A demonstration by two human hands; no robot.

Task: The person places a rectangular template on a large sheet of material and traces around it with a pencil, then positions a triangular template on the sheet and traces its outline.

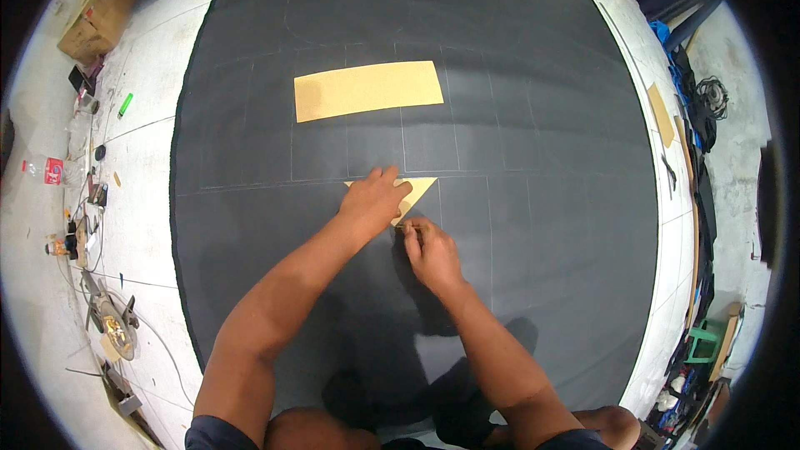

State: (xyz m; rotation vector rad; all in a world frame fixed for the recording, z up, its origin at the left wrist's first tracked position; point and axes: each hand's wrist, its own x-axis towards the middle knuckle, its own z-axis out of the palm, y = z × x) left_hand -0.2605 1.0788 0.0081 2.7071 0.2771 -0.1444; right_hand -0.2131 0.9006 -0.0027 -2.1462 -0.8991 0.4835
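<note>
Dark grey fabric, ruled with thin pale lines, is spread before me. On it lies a yellow card triangle, its long edge along a drawn line and its point toward me. My left hand presses the card down with fingers extended, hiding its left part. Close by the triangle's near tip, my right hand is closed in a pinch. A thin stick-like thing pokes out from its fingertips toward the tip; its kind is too small to tell. Farther off rests a yellow rectangular card with a slightly curved edge.
White floor tiles border the fabric. At left are a green marker, a plastic bottle, a cardboard box and a fan-like device. On the right lie scissors, another yellow card and a green stool.
</note>
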